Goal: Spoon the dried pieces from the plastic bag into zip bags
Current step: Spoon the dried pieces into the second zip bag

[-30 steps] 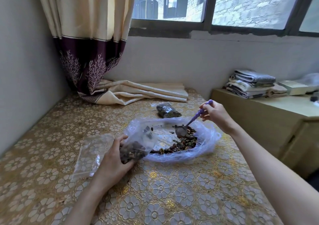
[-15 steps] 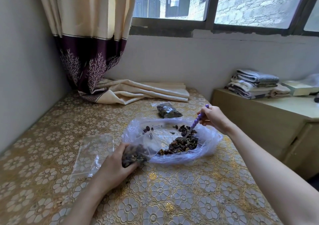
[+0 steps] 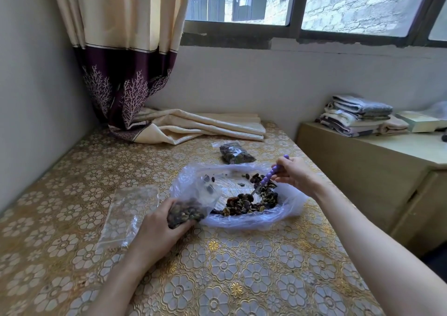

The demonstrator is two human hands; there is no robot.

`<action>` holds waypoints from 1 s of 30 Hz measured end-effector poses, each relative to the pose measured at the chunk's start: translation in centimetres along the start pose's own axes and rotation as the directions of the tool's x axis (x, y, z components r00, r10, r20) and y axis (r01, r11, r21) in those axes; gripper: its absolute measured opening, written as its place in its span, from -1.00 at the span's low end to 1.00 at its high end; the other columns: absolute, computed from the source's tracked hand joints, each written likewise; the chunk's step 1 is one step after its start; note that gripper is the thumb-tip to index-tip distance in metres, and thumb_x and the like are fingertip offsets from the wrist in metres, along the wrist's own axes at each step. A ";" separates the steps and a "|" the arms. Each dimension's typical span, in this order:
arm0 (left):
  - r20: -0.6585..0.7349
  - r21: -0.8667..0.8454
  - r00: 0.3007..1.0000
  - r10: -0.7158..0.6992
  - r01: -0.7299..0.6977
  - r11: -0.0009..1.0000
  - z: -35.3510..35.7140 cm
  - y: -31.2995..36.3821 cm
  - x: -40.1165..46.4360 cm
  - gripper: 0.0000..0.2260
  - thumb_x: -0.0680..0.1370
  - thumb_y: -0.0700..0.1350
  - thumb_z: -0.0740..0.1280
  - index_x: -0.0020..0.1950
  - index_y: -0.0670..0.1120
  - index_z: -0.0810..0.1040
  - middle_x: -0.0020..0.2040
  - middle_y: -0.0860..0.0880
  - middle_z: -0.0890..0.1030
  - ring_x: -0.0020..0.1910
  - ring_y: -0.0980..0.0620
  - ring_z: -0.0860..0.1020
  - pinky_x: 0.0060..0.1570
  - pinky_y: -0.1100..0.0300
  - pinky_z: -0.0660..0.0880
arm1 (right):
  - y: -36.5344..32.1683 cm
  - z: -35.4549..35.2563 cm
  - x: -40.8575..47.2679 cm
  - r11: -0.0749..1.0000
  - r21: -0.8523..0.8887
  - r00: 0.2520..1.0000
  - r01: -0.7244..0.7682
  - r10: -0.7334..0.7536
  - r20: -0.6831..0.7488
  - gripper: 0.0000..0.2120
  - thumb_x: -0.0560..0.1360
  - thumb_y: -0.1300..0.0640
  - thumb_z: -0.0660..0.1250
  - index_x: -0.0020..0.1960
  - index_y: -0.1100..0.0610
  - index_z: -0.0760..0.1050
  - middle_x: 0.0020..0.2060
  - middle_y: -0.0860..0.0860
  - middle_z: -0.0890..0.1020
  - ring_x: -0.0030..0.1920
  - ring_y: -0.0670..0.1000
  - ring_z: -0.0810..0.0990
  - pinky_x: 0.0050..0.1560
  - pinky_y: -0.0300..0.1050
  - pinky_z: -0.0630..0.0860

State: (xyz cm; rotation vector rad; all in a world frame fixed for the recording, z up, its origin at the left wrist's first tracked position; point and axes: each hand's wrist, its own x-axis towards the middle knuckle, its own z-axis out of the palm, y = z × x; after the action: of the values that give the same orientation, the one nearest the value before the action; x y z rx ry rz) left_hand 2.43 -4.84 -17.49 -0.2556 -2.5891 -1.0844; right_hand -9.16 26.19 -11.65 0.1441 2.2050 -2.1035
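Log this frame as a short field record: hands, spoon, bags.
left hand: grips part-filled zip bag, mouth toward plastic bag
right hand: holds purple spoon by its handle
spoon bowl: down in the dried pieces
plastic bag: open on table, pieces inside
filled zip bag: lying behind plastic bag
empty zip bag: flat, left of left hand

- The near part of the surface [image 3: 242,279] is crossed only by the two forearms.
- The middle is taken up by the open plastic bag [image 3: 285,216], with an empty zip bag [image 3: 128,216] just left of it.
- Farther back, passage is narrowed by a filled zip bag [image 3: 235,153] and the folded curtain [image 3: 205,128].
- The left side is closed off by the wall [image 3: 36,97].
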 end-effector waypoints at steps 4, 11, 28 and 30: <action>-0.009 -0.011 1.000 -0.003 0.003 1.000 0.1 0.3 -0.1 -0.66 0.36 0.06 0.48 0.07 0.10 0.47 -0.14 0.18 0.58 -0.16 0.24 0.55 -0.23 0.47 0.40 | 0.0 0.0 0.0 1.000 0.014 0.996 0.018 -0.016 -0.088 -0.79 0.51 0.30 0.14 -0.23 0.31 0.48 -0.46 0.15 0.64 -0.49 -0.04 0.60 -0.50 -0.30 0.52; -0.004 -0.005 1.000 -0.019 0.019 1.000 0.2 0.5 -0.1 -0.59 0.37 0.06 0.47 0.16 0.06 0.45 -0.09 0.15 0.54 -0.14 0.18 0.52 -0.18 0.43 0.39 | -0.6 0.5 -0.2 0.990 0.052 0.974 0.131 -0.119 -0.194 -0.78 0.52 0.31 0.13 -0.26 0.29 0.47 -0.55 0.06 0.60 -0.55 -0.07 0.55 -0.50 -0.29 0.51; 0.000 -0.057 0.999 -0.048 0.048 0.997 0.1 0.3 0.1 -0.54 0.33 0.04 0.51 0.15 0.05 0.45 -0.17 0.24 0.52 -0.20 0.43 0.44 -0.34 0.56 0.36 | -5.6 5.9 -2.5 0.952 0.106 0.958 0.286 -0.283 -0.043 -0.78 0.57 0.25 0.16 -0.20 0.27 0.48 -0.40 0.13 0.61 -0.49 -0.04 0.56 -0.44 -0.27 0.50; -0.008 -0.080 0.998 -0.069 0.068 0.994 0.1 0.3 0.1 -0.53 0.32 0.06 0.51 0.16 0.06 0.44 -0.15 0.20 0.54 -0.19 0.42 0.45 -0.36 0.56 0.35 | -5.9 7.3 -3.1 0.942 0.080 0.945 0.327 -0.328 -0.007 -0.79 0.56 0.26 0.18 -0.22 0.27 0.48 -0.39 0.13 0.60 -0.49 -0.04 0.57 -0.46 -0.27 0.50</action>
State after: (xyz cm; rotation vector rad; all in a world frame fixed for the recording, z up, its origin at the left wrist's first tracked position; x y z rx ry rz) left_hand 2.36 -4.54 -17.30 -0.1796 -2.5653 -1.2112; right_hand -6.84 18.62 -5.73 -0.2424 2.2737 -2.3522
